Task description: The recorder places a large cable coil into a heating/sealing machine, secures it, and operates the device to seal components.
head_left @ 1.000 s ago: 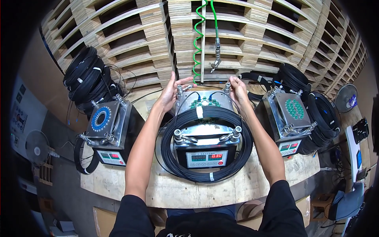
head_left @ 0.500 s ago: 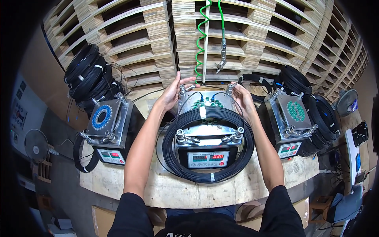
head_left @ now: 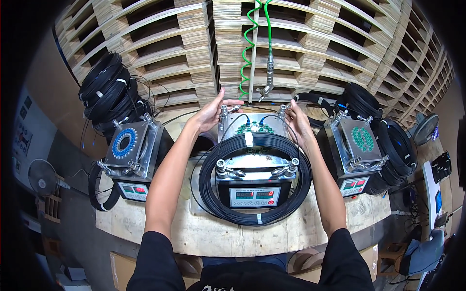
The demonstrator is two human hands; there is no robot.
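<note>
Coil of black cable [head_left: 208, 184] encircles the central machine's [head_left: 255, 196] front on the bench [head_left: 301, 237]; left hand [head_left: 209, 116], spread wide, and right hand [head_left: 299, 126], half-curled, flank its rear posts [head_left: 224, 112]; right grip unclear.

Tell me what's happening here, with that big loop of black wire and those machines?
A person has both bare hands at the back of the middle machine. The left hand is by the back left post, and the right hand is by the back right post. The black wire loop hangs around the machine's front. Neither hand is at the left machine or right machine.
</note>
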